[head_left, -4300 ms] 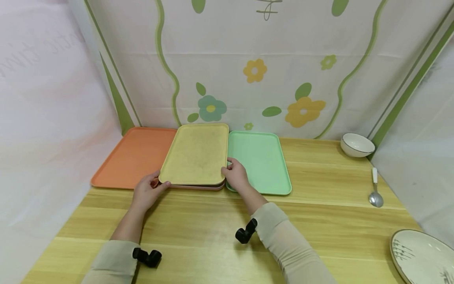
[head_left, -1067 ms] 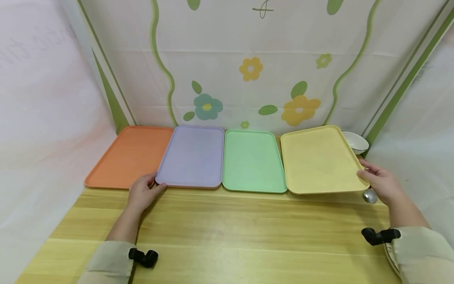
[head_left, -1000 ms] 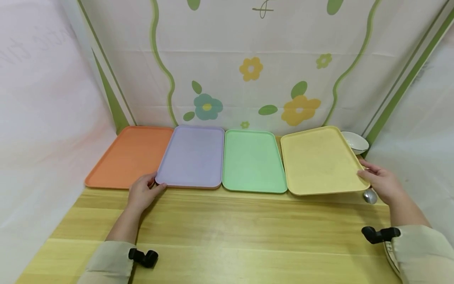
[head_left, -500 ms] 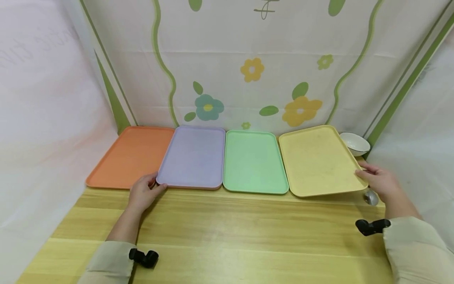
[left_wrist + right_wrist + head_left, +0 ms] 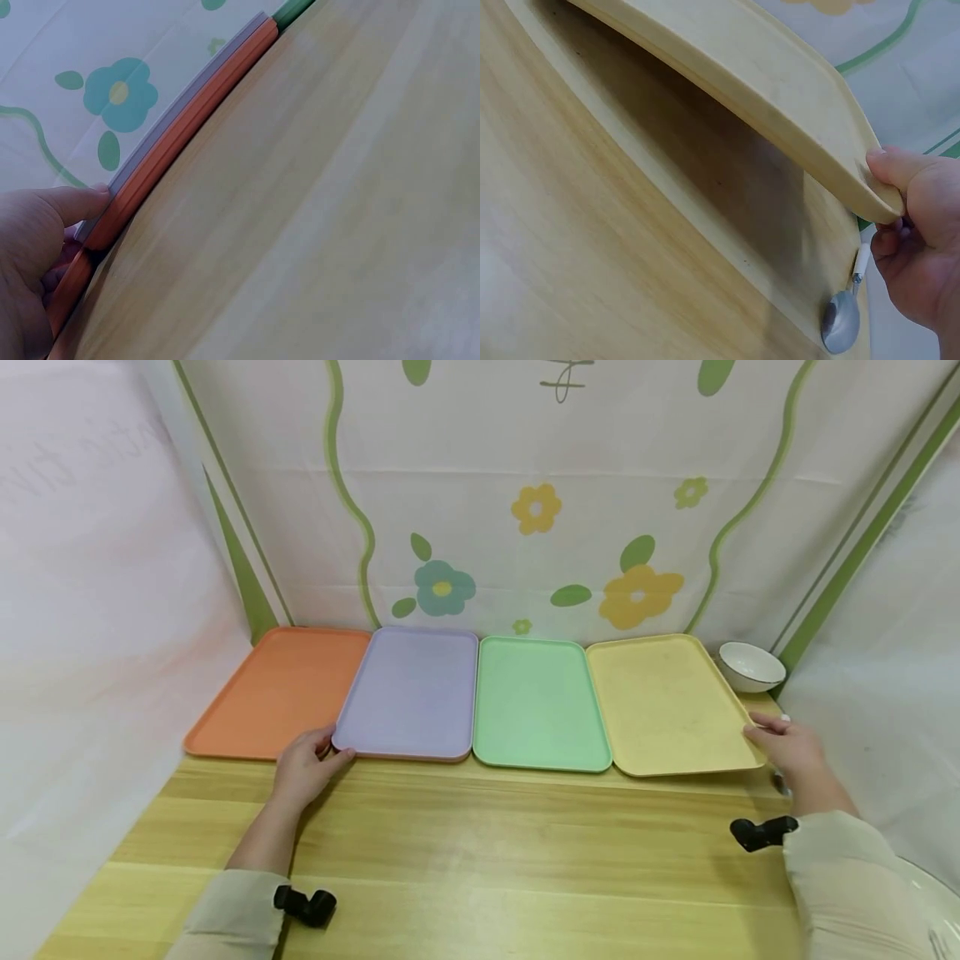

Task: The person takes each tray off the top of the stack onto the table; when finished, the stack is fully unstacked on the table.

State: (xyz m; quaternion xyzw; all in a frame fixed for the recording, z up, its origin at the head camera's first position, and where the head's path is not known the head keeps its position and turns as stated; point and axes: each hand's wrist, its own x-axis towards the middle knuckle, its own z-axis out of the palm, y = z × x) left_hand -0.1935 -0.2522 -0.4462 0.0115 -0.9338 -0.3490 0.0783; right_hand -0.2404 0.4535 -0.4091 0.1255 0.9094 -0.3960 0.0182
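Note:
My right hand (image 5: 791, 752) pinches the right front corner of a yellow tray (image 5: 667, 706). That tray's right side is raised off the table, its shadow falling beneath it in the right wrist view. On its left lies a green tray (image 5: 540, 703). My left hand (image 5: 303, 768) holds the left front corner of a purple tray (image 5: 408, 693), thumb at its front edge and other fingers along the side. Under the purple tray, in the left wrist view, shows a reddish-orange tray (image 5: 187, 127). An orange tray (image 5: 281, 693) lies flat at the far left.
A white bowl (image 5: 750, 667) stands at the back right corner of the wooden table (image 5: 480, 860). A spoon (image 5: 842, 322) with a white handle lies below my right hand. Part of a plate (image 5: 933, 897) shows at the right edge. A flowered cloth (image 5: 300, 527) hangs behind.
The yellow tray has gone from atop the purple tray to the right of the green one. In the last second its right side has come lower and leftward. My left hand stays put.

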